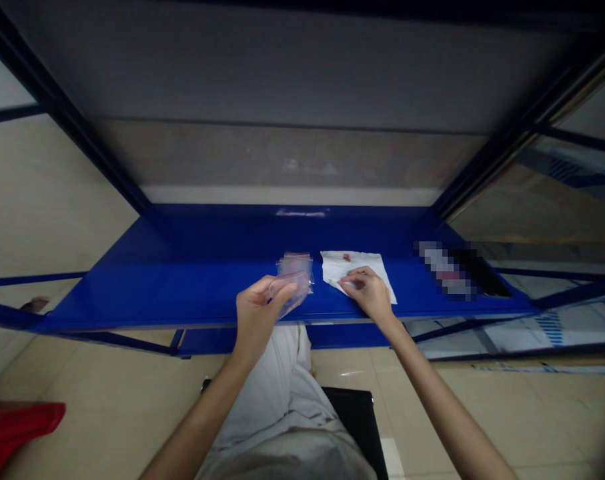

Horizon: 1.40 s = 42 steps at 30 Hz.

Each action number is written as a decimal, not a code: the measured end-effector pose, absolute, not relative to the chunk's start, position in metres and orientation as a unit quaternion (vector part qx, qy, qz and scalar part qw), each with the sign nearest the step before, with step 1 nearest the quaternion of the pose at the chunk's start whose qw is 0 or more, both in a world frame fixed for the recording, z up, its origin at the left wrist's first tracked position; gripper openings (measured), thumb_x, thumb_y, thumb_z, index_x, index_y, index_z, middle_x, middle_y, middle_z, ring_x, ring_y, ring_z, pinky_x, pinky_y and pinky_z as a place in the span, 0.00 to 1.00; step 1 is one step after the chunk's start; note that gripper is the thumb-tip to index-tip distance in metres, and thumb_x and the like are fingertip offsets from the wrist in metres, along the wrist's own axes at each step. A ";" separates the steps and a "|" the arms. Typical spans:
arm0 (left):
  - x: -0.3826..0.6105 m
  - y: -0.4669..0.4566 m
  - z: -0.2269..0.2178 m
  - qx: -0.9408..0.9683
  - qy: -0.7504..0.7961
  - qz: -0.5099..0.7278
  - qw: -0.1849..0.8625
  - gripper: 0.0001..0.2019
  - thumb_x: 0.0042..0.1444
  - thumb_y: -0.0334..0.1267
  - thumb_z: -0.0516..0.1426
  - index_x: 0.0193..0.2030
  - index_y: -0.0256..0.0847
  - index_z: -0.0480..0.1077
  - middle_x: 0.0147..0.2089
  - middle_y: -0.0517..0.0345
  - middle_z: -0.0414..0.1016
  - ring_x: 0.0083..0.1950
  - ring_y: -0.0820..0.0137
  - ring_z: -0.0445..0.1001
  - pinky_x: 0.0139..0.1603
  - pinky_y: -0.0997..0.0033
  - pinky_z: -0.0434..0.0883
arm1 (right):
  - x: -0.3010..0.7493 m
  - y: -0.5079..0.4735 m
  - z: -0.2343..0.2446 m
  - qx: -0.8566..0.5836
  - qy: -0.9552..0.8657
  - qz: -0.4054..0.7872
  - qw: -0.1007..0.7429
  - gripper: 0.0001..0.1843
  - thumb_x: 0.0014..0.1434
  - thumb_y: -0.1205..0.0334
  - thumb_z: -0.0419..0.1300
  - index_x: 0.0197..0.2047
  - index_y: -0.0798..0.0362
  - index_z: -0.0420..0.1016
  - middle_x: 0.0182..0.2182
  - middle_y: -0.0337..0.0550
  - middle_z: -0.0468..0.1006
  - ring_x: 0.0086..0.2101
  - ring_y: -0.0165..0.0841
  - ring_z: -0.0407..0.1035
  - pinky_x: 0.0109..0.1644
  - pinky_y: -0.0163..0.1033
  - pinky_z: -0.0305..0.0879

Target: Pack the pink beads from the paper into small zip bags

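Observation:
My left hand (262,300) is closed on a clear plastic bag (293,297), held up at the shelf's front edge. Just behind it lies a stack of clear zip bags (296,261) with reddish top edges. My right hand (368,292) is over a creased white sheet of paper (379,267), thumb and fingertips pinched together. Whatever sits between those fingertips is too small to make out. A tiny reddish-brown item (347,257) rests on the far part of the paper.
The blue metal shelf (182,253) has upright posts at both sides. At its right end lie a blurred-out item (447,273) and a dark flat object (492,283). A black seat (355,413) is beneath me, and something red (17,430) is at lower left.

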<state>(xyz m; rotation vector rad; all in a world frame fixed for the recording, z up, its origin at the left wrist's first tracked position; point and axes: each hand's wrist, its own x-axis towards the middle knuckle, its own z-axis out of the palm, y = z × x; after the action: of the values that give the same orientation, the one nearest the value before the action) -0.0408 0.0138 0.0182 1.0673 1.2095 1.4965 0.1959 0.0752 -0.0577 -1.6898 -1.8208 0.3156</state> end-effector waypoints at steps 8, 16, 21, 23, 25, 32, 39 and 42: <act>-0.039 0.010 0.013 0.649 0.467 0.552 0.235 0.02 0.47 0.36 0.64 0.28 0.42 0.76 0.30 0.59 0.79 0.33 0.70 0.76 0.36 0.72 0.69 | 0.159 0.036 0.028 -0.506 -0.713 0.173 0.455 0.06 0.51 0.57 0.64 0.32 0.49 0.80 0.34 0.42 0.73 0.37 0.34 0.70 0.38 0.39 0.65; -0.034 0.005 0.003 0.689 0.486 0.510 0.167 0.06 0.50 0.36 0.62 0.35 0.49 0.78 0.35 0.57 0.81 0.37 0.66 0.77 0.40 0.68 0.66 | 0.132 0.018 0.051 -0.478 -0.777 0.166 0.375 0.03 0.52 0.59 0.64 0.30 0.46 0.81 0.38 0.43 0.74 0.40 0.37 0.70 0.44 0.45 0.68; -0.036 0.008 0.011 0.655 0.463 0.526 0.283 0.09 0.50 0.36 0.62 0.39 0.50 0.78 0.40 0.57 0.81 0.42 0.64 0.77 0.46 0.67 0.68 | 0.134 0.020 0.050 -0.459 -0.817 0.152 0.314 0.10 0.60 0.60 0.56 0.36 0.45 0.81 0.46 0.46 0.74 0.47 0.40 0.68 0.49 0.49 0.66; -0.038 0.011 0.017 0.631 0.466 0.527 0.327 0.08 0.51 0.37 0.61 0.38 0.48 0.79 0.41 0.56 0.81 0.43 0.64 0.76 0.47 0.68 0.69 | 0.135 0.019 0.056 -0.461 -0.815 0.156 0.315 0.12 0.61 0.59 0.54 0.39 0.45 0.80 0.47 0.46 0.74 0.48 0.41 0.68 0.51 0.50 0.66; -0.039 0.013 0.023 0.600 0.475 0.526 0.370 0.07 0.52 0.40 0.60 0.37 0.46 0.79 0.40 0.55 0.81 0.42 0.64 0.77 0.42 0.69 0.71 | 0.135 0.019 0.063 -0.463 -0.799 0.163 0.346 0.12 0.61 0.59 0.54 0.39 0.46 0.80 0.46 0.46 0.74 0.47 0.40 0.68 0.50 0.49 0.66; -0.036 0.017 0.032 0.433 0.406 0.535 0.601 0.12 0.53 0.42 0.59 0.39 0.39 0.78 0.41 0.51 0.80 0.38 0.65 0.77 0.32 0.72 0.73 | 0.133 0.024 0.069 -0.474 -0.723 0.287 0.412 0.16 0.55 0.56 0.61 0.48 0.49 0.75 0.36 0.43 0.80 0.31 0.32 0.73 0.29 0.35 0.68; -0.039 0.021 0.030 0.511 0.428 0.558 0.495 0.05 0.47 0.38 0.63 0.28 0.38 0.78 0.33 0.55 0.76 0.36 0.70 0.73 0.38 0.74 0.70 | 0.132 0.025 0.057 -0.461 -0.725 0.310 0.408 0.06 0.53 0.59 0.63 0.32 0.52 0.79 0.28 0.41 0.81 0.28 0.31 0.73 0.25 0.32 0.65; -0.041 0.022 0.029 0.514 0.437 0.560 0.482 0.05 0.48 0.38 0.63 0.27 0.39 0.78 0.34 0.54 0.77 0.38 0.68 0.74 0.40 0.72 0.70 | 0.132 0.024 0.057 -0.455 -0.724 0.336 0.396 0.10 0.52 0.57 0.63 0.38 0.51 0.79 0.29 0.41 0.80 0.27 0.30 0.72 0.25 0.32 0.66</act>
<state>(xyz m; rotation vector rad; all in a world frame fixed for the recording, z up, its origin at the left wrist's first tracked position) -0.0408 0.0223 0.0286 1.2526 1.0654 1.3642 0.1317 0.0236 0.0569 -1.1522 -1.8343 0.8522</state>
